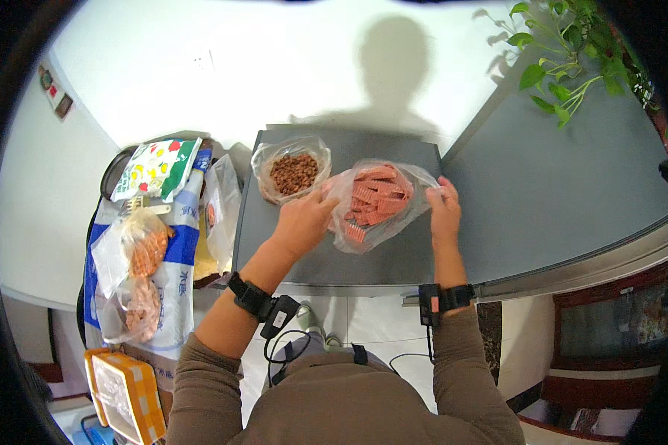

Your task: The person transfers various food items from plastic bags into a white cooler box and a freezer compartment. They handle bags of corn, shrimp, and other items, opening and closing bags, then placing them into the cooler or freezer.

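A clear plastic bag of pink ridged strips (379, 194) lies on the dark grey tabletop (312, 270), its mouth spread wide. My left hand (303, 222) pinches the bag's left edge. On the opposite side, my right hand (444, 208) grips the rim between thumb and fingers. Just beyond my left hand, another clear bag stands with its top turned outward, full of small reddish-brown pieces (294, 174). What exactly the strips and pieces are, I cannot tell. Both wrists wear black straps with small cabled devices.
Left of the tabletop, a blue and white sheet (178, 283) carries a green and white printed packet (158, 168) and clear bags of orange-brown food (147, 250) and pinkish pieces (143, 308). Nearer stands an orange checked box (136, 397). A trailing green plant (562, 92) hangs at upper right.
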Motion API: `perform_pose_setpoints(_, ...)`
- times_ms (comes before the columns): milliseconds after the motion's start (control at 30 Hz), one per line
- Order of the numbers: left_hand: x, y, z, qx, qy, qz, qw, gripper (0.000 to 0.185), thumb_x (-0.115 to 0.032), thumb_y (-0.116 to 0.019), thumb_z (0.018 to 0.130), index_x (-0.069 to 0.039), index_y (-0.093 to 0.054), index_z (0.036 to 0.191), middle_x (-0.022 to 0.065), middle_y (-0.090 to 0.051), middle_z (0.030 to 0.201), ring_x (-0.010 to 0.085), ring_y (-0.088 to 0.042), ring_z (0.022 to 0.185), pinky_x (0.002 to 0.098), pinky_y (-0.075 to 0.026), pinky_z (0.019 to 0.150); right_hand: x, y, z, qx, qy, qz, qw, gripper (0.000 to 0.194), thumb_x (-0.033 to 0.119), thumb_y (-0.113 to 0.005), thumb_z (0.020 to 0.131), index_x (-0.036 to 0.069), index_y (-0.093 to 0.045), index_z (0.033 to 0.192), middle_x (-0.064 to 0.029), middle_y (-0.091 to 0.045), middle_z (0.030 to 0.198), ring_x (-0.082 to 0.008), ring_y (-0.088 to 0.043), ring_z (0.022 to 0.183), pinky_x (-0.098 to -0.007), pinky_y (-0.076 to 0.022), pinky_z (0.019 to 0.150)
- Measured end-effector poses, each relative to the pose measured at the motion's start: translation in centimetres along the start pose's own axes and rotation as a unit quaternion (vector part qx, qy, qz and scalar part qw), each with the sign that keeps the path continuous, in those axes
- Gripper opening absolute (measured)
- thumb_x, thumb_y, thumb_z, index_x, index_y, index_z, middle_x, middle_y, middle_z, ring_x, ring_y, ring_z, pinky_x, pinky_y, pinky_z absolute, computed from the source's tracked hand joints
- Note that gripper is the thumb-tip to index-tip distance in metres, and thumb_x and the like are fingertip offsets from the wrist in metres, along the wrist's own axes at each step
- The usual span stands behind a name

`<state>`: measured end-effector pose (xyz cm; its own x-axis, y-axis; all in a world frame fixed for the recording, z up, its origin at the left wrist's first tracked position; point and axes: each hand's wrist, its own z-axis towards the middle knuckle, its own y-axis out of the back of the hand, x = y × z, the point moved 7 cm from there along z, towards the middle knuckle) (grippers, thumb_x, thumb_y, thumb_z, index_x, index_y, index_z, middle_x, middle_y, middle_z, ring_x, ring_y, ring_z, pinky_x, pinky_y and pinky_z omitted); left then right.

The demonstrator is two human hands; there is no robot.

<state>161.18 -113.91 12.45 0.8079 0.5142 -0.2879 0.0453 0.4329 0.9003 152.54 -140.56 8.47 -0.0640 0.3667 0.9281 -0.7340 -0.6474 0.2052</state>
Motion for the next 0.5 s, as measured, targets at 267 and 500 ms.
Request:
perform_pose_setpoints(267,3.8,-0.1,5.5,-0.009,0.098,-0.484,0.869,0.013,-0.016,-0.057,0.085,-0.003,-0.059,0.085,0.0007,-0.059,0.083,0.0094,-0.052,0.072,0.0244,-0.044,0.066,3.5,-2.0,1.8,0.096,-0.042,0.279,0.955,0.028,0.008,-0.057,0.080,0.001,-0.053,0.107,-0.0120,-0.054,0.116,-0.0170,-0.050,0.102,-0.0338,-0.0380,0.092)
perform_pose_setpoints(500,-0.4,-4.9,8.1,0.137,0.238,-0.630,0.726,0.014,-0.018,-0.058,0.085,-0.006,-0.058,0.093,0.0011,-0.059,0.084,0.0091,-0.055,0.076,0.0217,-0.044,0.064,3.7,-8.6,-0.7,0.332,0.064,-0.030,0.941,0.039,0.017,-0.063,0.077,0.003,-0.054,0.112,-0.0116,-0.059,0.103,-0.0242,-0.056,0.097,-0.0326,-0.0427,0.087)
